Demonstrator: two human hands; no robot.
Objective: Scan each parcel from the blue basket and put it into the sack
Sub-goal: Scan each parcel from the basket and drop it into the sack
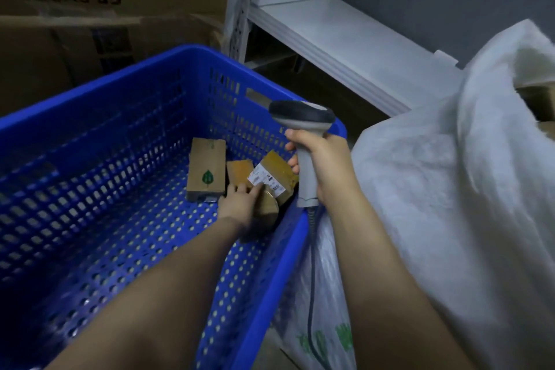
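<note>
Nearing the end: only a few parcels are lying in the blue basket (90, 117).

The left hand (240, 204) is closing on the labelled parcel (271, 179) in the far corner, beside a leaf-marked box (206, 173) and perhaps two more, blurred. The right hand (324, 165) is gripping the scanner (303, 129). The white sack (435, 189) is standing open just beside, apparently holding boxes already.

Two bare forearms reach in from the bottom edge, with no sleeves, gloves or watch showing (wrists plain too). The left hand (240, 203) and right hand (326, 165) carry no rings.
</note>
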